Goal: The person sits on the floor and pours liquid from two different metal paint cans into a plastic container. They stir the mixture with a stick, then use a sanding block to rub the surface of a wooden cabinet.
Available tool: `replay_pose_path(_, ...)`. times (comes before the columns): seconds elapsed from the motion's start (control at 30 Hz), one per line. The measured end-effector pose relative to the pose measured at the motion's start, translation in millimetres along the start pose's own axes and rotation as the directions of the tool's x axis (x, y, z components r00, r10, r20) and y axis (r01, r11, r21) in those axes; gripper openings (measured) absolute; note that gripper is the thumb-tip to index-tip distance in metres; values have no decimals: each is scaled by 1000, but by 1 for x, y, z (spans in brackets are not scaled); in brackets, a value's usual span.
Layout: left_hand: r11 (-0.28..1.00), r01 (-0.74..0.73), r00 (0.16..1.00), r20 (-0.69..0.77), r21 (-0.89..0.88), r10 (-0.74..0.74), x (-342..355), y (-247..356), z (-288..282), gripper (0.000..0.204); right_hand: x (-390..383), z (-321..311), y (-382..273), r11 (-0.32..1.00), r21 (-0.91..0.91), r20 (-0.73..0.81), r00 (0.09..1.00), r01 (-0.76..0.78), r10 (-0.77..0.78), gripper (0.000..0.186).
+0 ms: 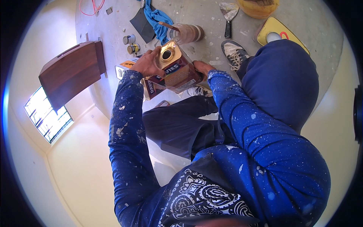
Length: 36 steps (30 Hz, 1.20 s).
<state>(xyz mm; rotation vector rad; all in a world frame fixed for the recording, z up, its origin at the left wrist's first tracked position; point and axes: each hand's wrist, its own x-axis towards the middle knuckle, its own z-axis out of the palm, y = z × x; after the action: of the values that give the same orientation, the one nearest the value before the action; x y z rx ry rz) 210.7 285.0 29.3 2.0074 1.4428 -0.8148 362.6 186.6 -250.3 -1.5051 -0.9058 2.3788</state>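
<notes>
Left hand (pixel 148 66) grips the tin (pixel 180 75) at its top, right hand (pixel 203 67) at its right side.

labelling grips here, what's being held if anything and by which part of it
A rectangular metal can: the left hand grips its top edge beside the round opening; the right hand is against its right side, fingers partly hidden.

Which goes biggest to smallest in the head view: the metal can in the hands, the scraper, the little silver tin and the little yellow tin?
1. metal can
2. scraper
3. little silver tin and little yellow tin: too alike to rank
</notes>
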Motion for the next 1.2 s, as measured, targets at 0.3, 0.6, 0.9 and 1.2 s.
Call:
replay_pose_path(0.3, 1000, 10, 1000, 21, 4, -10, 3, 5, -4, 126, 15, 0, 11, 1000, 24, 24, 1000, -6, 6, 51)
replay_pose_path(0.6, 1000, 21, 999, 24, -6, -21, -1, 5, -5, 126, -4, -1, -2, 999, -36, -15, 1000, 12, -13, 48)
replay_pose_path(0.9, 1000, 13, 1000, 26, -1, -13, 1, 2, -2, 127, 24, 3, 16, 999, -4, 17, 999, 46, -46, 46)
replay_pose_path(1.2, 1000, -26, 1000, 5, -8, 26, 4, 0, 0, 126, 77, 8, 50, 985, 126, 70, 990, 117, -126, 39)
